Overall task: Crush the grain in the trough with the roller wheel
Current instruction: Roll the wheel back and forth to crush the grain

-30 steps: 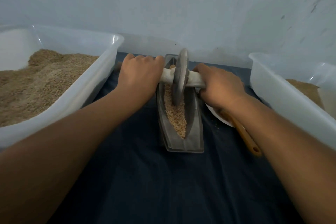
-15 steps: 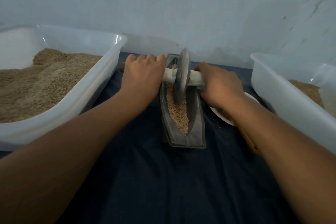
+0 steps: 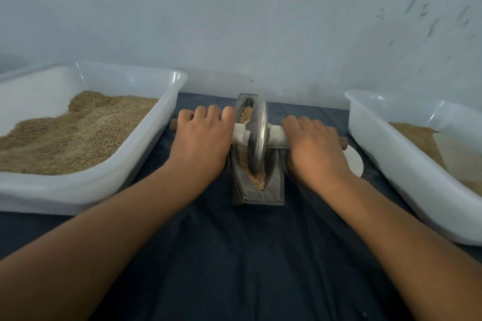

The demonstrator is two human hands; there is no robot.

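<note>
Fingers point(image 3: 208, 114) of the left hand point(image 3: 200, 143) curled over the wooden axle point(image 3: 277, 137) left of the roller wheel point(image 3: 257, 135); right hand point(image 3: 315, 150) wrapped round the same axle on the other side. Axle: round brown rod, pale wrapping beside the disc, bare ends showing past both hands. Wheel: grey metal disc, thin-edged, upright, rim seated in the trough point(image 3: 273, 187). Trough: narrow grey metal, boat-shaped, tapering to a point at the near end, on a flat base. Grain point(image 3: 257, 181): tan, coarse, lying along the groove ahead of and behind the disc. Surface point(image 3: 247, 255): dark blue cloth, slightly creased, open toward the viewer. Left tub point(image 3: 146, 161) and right tub point(image 3: 407, 172): white plastic, rounded corners, holding tan grain, flanking the trough near each axle end. White disc point(image 3: 354, 164) beside the right hand.
</note>
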